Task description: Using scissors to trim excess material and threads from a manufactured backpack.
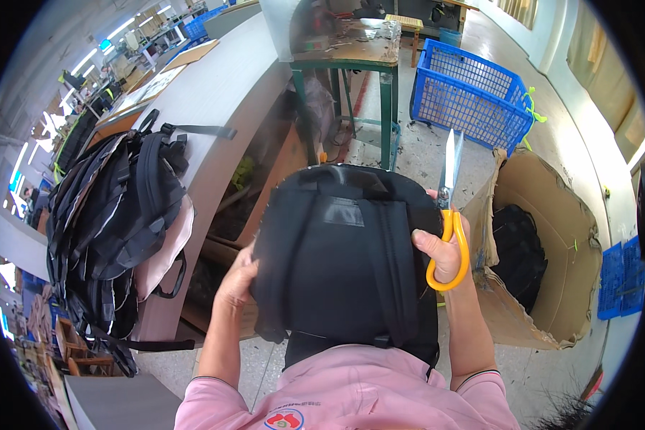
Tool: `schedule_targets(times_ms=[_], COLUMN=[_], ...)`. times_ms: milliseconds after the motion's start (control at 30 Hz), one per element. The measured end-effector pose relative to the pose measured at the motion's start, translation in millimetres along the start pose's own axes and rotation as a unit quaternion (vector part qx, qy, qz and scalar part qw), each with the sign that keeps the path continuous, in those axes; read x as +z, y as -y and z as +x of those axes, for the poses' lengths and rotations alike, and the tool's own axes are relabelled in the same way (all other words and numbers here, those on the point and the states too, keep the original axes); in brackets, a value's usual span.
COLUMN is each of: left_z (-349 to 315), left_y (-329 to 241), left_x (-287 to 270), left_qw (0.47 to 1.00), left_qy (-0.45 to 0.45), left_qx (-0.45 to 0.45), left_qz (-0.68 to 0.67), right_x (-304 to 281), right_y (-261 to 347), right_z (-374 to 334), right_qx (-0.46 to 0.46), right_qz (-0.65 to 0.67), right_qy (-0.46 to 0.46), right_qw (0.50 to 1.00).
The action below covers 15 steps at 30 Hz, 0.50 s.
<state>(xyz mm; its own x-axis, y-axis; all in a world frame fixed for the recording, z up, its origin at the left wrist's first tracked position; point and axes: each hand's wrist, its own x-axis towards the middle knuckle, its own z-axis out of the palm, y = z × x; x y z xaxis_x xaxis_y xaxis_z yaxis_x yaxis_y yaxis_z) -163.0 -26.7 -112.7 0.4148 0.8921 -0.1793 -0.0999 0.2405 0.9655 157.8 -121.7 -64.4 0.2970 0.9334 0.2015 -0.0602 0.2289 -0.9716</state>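
Note:
A black backpack (pixel 337 287) is held up in front of my pink shirt, its shoulder straps and small top patch facing me. Fingers of my left hand (pixel 238 281) close round its left side edge. At the opposite edge, my right hand (pixel 444 256) pinches the bag with the thumb on top. That same hand also carries a pair of scissors (pixel 445 199) with yellow-orange handles. Their blades point away from me, slightly parted, and stand clear of the fabric. The fingers behind the bag are hidden.
Several black backpacks (pixel 122 215) lie heaped on a long pale table (pixel 226 79) to my left. Right of me, an open cardboard box (pixel 570 193) contains a black fabric item (pixel 519 251). Ahead are a blue plastic crate (pixel 473 104) and a green-legged table (pixel 344 51).

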Motion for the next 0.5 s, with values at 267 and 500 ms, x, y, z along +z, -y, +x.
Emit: schedule_targets(times_ms=[267,500], left_z=[16.4,70.2], left_y=[-134.5,-130.5], left_x=[27.4,70.1], left_qw=[0.970,0.874], left_qy=[0.136,0.411], left_qx=[0.132,-0.024], left_qz=[0.154,0.259], right_x=[-14.2,-64.1], right_y=[-23.9,-15.7], right_z=[-43.7,-97.4], right_qx=[-0.078,0.081], right_qz=[-0.057,-0.127], right_qy=[-0.069,-0.011], right_qw=[0.993,0.989])
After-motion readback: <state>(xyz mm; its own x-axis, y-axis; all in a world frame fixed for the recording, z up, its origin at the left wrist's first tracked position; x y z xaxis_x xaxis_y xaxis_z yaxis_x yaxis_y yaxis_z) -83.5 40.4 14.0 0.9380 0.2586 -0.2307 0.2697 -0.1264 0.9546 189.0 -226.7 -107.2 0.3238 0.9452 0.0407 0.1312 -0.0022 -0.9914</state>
